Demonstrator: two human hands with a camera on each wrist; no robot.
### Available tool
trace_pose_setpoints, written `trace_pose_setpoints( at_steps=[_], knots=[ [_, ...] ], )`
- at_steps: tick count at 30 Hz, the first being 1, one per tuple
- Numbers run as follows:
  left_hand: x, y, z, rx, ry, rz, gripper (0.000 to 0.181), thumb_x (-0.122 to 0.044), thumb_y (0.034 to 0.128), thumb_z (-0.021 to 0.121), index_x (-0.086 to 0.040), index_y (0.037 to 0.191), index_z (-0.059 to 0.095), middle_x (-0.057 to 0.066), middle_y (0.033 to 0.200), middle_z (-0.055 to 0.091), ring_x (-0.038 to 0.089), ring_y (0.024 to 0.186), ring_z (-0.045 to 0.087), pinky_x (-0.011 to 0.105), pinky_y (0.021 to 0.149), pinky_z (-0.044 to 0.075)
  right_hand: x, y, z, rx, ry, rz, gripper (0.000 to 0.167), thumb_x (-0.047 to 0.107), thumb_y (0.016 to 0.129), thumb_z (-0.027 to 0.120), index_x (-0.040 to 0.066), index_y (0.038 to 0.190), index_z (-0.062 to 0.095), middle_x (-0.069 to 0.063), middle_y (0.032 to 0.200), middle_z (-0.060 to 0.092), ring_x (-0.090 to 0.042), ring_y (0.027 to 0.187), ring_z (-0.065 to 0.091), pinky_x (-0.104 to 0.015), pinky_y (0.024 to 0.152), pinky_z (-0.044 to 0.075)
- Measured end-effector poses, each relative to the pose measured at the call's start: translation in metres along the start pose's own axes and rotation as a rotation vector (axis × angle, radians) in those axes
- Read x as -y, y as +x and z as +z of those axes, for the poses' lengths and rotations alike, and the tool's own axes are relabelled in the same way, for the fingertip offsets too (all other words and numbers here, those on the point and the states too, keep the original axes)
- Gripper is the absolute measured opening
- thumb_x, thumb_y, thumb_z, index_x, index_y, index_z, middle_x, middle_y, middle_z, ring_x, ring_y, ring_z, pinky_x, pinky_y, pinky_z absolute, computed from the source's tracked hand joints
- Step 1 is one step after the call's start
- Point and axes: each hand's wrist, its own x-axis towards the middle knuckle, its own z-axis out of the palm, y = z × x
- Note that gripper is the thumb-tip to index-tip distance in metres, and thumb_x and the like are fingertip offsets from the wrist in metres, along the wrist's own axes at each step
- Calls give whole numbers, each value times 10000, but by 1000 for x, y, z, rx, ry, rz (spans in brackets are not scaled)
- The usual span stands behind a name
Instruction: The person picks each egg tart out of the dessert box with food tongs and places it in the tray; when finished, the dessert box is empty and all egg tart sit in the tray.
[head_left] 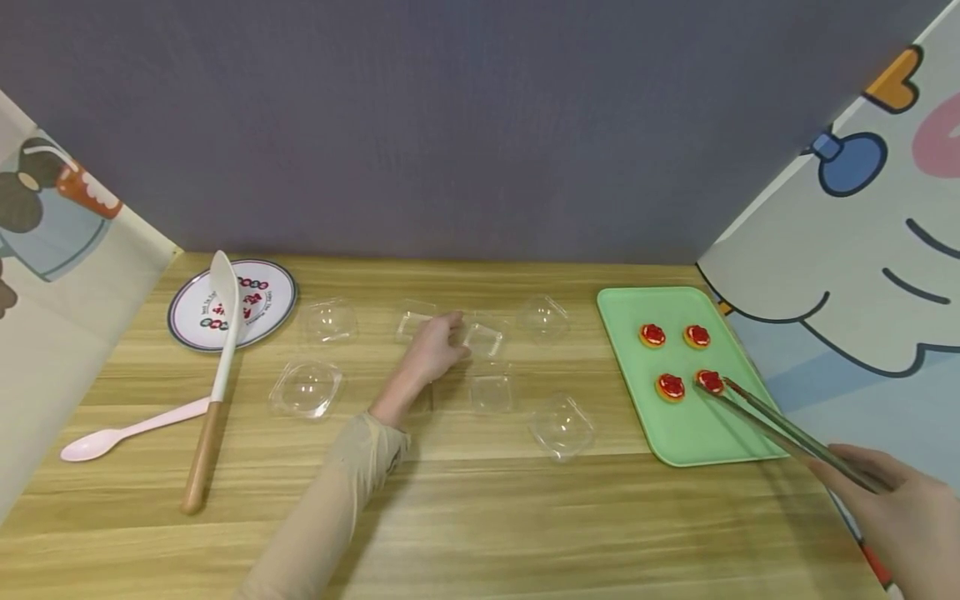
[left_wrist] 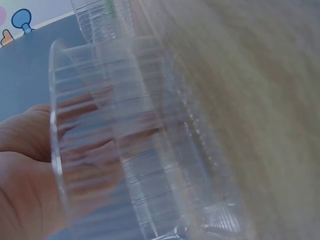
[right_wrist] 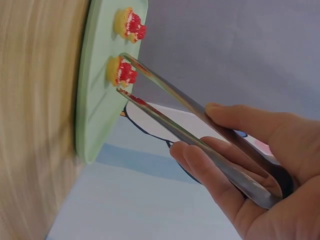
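My right hand (head_left: 892,500) holds metal tongs (right_wrist: 195,137) by their sides, thumb on one arm and fingers on the other. Their parted tips stand at either side of a small tart (right_wrist: 121,71) with red topping, the near right one on the green tray (head_left: 712,437). Amid clear plastic boxes in the middle of the table is my left hand (head_left: 431,350), fingers stretched toward a clear box (head_left: 483,340). In the left wrist view, a ribbed clear box (left_wrist: 115,135) stands in front of the fingers, which show through it; whether they touch a box is unclear.
Clear domed lids (head_left: 306,389) lie at both sides of the boxes. On the left, a white spoon with a wooden handle (head_left: 206,454) rests across a patterned plate (head_left: 273,312) and a pink spoon (head_left: 93,446). A dark wall (head_left: 450,125) closes the back.
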Motion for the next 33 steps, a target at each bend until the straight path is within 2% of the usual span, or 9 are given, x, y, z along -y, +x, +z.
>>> trace_pose_setpoints(
  at_steps=[4,7,8,15,17,21,26,28,33],
  knots=[
    [0,1,0,-2,21,1,703,59,933,738,136,1552,415,307,1539,511,432,1439,506,477,1220,427,5,-3,-2,-29,51,83,599,289,1031,736,-134,1414,556,-402,1290,623,-338,795,685,-493,675,605],
    [0,1,0,-3,31,7,695,57,934,739,139,1546,422,311,1537,510,433,1442,501,478,1224,420,15,-11,-3,-75,100,94,551,254,1032,736,-95,1428,580,-383,1337,598,40,630,483,-244,516,489],
    [1,1,0,-2,29,7,691,58,935,737,139,1545,423,311,1538,508,432,1444,499,476,1225,419,19,-15,-3,-75,88,75,550,273,1035,734,-85,1426,588,-376,1337,607,43,638,488,-249,521,492],
    [-1,1,0,-9,32,2,652,59,942,734,138,1526,455,313,1529,514,437,1443,498,477,1229,412,45,-41,30,-155,116,-386,351,151,870,912,-18,1151,786,-266,986,779,275,663,486,-46,514,455],
    [-2,1,0,-9,37,1,651,56,941,736,133,1526,459,313,1528,515,438,1442,499,479,1227,415,51,-45,43,-159,150,-450,332,132,830,939,25,1117,810,-213,962,796,326,731,464,-23,558,454],
    [-4,1,1,-7,52,0,646,47,943,739,124,1525,469,311,1522,522,440,1436,505,482,1221,424,57,-48,64,-177,161,-532,318,142,765,977,98,1047,835,-119,925,814,150,768,649,-47,599,446],
    [-5,2,3,-9,69,-2,628,29,956,738,115,1521,481,304,1518,531,440,1426,517,484,1219,428,62,-52,80,-95,114,-579,321,170,799,954,81,1075,816,-150,939,809,-398,837,775,-489,664,619],
    [-5,2,3,-14,79,-1,616,19,962,738,114,1517,488,300,1514,537,439,1420,524,484,1218,430,64,-53,83,-19,81,-585,350,198,834,933,50,1121,798,-191,989,802,-424,871,768,-654,709,597],
    [-5,2,3,-22,96,-4,612,7,965,744,107,1515,496,294,1509,547,436,1413,532,486,1216,434,68,-52,89,135,-6,-572,446,290,864,912,8,1174,760,-176,1034,800,-343,851,763,-599,716,621]
  ],
)
